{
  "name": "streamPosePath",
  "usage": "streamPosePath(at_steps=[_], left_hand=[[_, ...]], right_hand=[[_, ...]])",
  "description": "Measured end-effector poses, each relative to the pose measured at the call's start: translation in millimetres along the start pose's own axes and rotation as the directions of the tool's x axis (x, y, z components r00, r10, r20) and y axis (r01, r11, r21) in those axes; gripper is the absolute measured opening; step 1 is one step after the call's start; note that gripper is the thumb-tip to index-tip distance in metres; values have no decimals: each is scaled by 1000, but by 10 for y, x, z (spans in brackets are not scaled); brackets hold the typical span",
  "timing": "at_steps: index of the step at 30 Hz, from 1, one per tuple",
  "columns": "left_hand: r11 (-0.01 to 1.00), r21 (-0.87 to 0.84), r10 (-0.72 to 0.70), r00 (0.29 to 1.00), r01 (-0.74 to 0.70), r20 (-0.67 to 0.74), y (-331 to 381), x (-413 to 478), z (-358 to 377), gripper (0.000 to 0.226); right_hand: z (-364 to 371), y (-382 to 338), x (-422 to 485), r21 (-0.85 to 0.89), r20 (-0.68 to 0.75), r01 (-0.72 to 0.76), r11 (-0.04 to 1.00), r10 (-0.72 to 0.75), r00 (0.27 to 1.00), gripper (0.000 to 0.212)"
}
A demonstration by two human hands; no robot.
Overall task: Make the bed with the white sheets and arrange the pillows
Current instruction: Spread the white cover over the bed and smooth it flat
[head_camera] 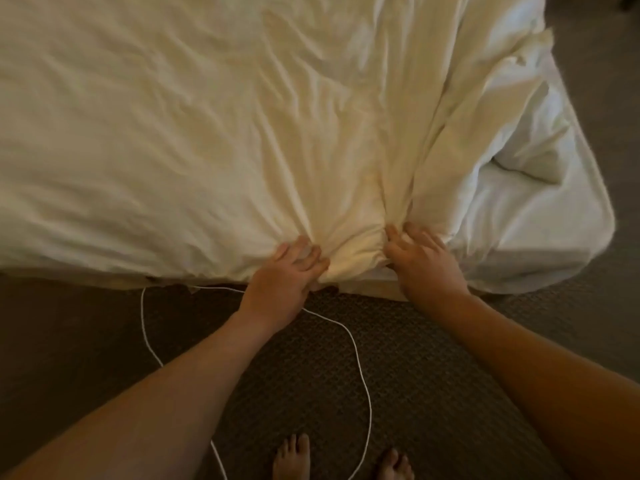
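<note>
- Straightening step: sheet (214,140) bunched at mattress (540,216) edge, gripped in left hand (287,268) and right hand (420,259).
- Likely next: tugging it over bare mattress corner.

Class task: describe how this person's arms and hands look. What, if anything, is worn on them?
The left forearm and right forearm are bare up to the frame's edge: no sleeves show. The left hand and right hand wear no gloves. No watch, bracelet or marking is visible, though the blur could hide a thin ring.
</note>
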State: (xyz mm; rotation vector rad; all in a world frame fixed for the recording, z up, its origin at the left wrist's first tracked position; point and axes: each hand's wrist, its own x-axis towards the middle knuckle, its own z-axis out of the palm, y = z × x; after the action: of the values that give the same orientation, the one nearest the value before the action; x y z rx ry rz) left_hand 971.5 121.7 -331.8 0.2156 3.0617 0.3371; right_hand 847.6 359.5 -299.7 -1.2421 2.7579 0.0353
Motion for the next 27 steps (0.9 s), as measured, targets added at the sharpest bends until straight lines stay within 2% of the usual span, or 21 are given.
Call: streamPosePath(at_steps=[4,5,7,8,10,12,14,17,20,22,24,26,27], left_hand=[[1000,19,-24,1000,24,-2,29,-76,67,56],[999,18,-30,999,31,-27,55,-80,41,53],[999,23,-34,990,37,-134,120,-9,-46,33],[999,25,-41,981,47,-192,154,67,-110,23],[998,-18,-67,958,65,-278,237,247,-254,21],[997,-70,-60,938,38,-340,367,449,-354,15],[988,-149,-17,937,-38,-350,543,673,-430,18],[958,-209,109,923,-197,-370,901,1055,-473,26],[937,-199,206,914,-287,-349,1241,1438,-404,23],[961,-194,141,952,-198,-273,1401,1671,-318,27],[980,-194,-82,987,54,-139,1494,1829,-241,45],[953,-126,-282,959,275,-36,1560,1926,-153,68],[942,-82,-327,945,325,-15,1588,1949,-115,77]], right_hand=[[-68,-86,-5,52,102,-115,992,109,989,44],[-154,-66,47,43,149,-122,992,114,982,42],[-272,36,121,58,180,-70,996,59,982,38],[-345,101,135,82,145,-37,996,24,989,36],[-456,253,101,122,-61,15,992,-7,998,31],[-579,450,-1,165,-275,-21,986,66,959,22],[-676,729,-89,176,-360,-118,977,176,916,19],[-692,1247,-187,158,-285,-270,950,306,908,28],[-635,1707,-199,136,-158,-310,941,330,931,41],[-591,1947,-121,140,-55,-311,940,321,945,52],[-499,2142,6,129,47,-331,935,327,944,61],[-377,2328,118,131,121,-363,923,348,930,72],[-330,2409,169,140,146,-377,916,357,922,76]])
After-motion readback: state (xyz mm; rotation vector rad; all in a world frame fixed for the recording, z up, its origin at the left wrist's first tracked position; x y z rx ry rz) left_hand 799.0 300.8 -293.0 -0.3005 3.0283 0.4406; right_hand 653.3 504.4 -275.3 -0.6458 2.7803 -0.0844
